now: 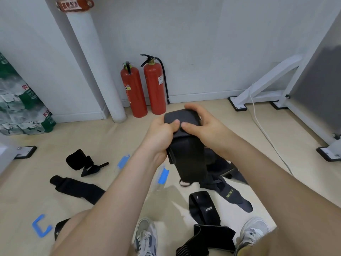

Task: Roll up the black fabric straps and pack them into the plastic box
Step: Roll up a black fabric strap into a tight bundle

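Strap held up between both hands, its roll lying crosswise.
The left hand (pixel 162 133) and right hand (pixel 201 124) pinched the black strap (pixel 186 143) with fingers closed; its loose tail hung toward the floor (pixel 129 133).

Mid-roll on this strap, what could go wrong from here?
1. The strap held by the left hand and right hand has a long tail hanging loose; the roll may slacken or skew.
2. That tail hangs over the strap pile and could snag on it.
3. The clear plastic box with blue clips sits close below; the tail may drag it.
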Demonstrator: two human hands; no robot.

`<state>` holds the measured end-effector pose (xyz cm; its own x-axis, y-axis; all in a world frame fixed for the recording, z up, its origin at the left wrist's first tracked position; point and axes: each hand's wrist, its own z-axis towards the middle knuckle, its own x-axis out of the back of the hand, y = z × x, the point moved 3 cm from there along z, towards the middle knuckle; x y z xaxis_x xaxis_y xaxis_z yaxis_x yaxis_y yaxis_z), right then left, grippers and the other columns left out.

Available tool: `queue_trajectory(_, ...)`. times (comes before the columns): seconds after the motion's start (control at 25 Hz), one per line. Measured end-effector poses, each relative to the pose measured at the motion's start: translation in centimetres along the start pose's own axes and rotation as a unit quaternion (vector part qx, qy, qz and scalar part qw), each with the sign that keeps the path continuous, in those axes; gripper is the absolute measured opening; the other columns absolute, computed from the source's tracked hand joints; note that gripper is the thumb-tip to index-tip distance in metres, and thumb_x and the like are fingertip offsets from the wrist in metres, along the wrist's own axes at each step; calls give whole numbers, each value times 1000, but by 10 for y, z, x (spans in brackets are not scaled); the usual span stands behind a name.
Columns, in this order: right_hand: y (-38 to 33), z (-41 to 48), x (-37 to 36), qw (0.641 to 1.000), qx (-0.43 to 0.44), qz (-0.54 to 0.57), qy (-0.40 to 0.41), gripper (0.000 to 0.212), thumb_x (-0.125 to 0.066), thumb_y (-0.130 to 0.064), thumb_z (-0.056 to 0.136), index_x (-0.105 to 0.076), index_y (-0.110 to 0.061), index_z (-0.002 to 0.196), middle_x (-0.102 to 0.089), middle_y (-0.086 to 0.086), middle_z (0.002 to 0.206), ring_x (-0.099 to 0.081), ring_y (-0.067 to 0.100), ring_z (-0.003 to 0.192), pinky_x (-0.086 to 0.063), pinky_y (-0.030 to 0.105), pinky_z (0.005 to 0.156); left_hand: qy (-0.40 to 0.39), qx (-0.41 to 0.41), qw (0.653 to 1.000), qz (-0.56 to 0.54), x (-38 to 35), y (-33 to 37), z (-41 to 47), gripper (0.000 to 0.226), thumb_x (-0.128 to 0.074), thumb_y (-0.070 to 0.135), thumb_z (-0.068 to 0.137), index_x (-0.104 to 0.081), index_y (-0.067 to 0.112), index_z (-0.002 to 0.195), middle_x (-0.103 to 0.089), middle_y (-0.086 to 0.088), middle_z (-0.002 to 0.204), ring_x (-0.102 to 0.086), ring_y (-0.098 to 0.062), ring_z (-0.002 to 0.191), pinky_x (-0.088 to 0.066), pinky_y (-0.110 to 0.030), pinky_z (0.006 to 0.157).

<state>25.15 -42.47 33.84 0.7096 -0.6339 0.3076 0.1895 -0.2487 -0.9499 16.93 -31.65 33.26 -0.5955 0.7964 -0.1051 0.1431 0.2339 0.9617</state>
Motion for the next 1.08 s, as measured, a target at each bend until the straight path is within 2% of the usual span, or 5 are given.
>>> queue_trajectory(0.28,-1,-1,9,992,5,34,121,34,-75,-16,87,-57,-27,114,-72,15,94,-71,28,82,-60,36,69,-96,21,989,110,15,14,1,28,-65,3,90,-68,7,117,-74,-17,107,-71,-34,100,-57,-45,90)
queue_trajectory(0.48,-7,-4,7,997,-8,82,-3,17,-63,-10,95,-61,-26,100,-70,8,87,-68,19,72,-56,29,61,6,-13,998,68,21,10,12,34,-72,-1,81,-68,6,114,-75,-13,103,-72,-32,97,-58,-45,88)
queue_trajectory(0.6,-6,-3,9,998,-14,64,-9,16,-63,-13,96,-69,-24,86,-63,-3,74,-55,9,61,-44,22,56,9,-30,998,45,21,9,11,31,-69,-5,83,-69,6,112,-75,-13,101,-72,-30,96,-59,-37,80)
queue_trajectory(0.84,-3,-10,16,972,-108,148,-145,21,-56,-28,100,-73,-25,113,-66,-6,93,-56,10,56,-26,16,40,-15,1,1000,6,16,6,7,28,-58,-9,88,-71,8,105,-76,-10,92,-73,-24,85,-57,-32,70)
queue_trajectory(1.08,-2,-12,5,936,-152,285,-139,30,-45,-8,104,-70,-13,118,-69,6,108,-68,10,63,-52,18,45,32,8,999,-18,15,0,5,24,-59,-9,87,-73,7,100,-76,-11,89,-74,-26,84,-59,-33,69)
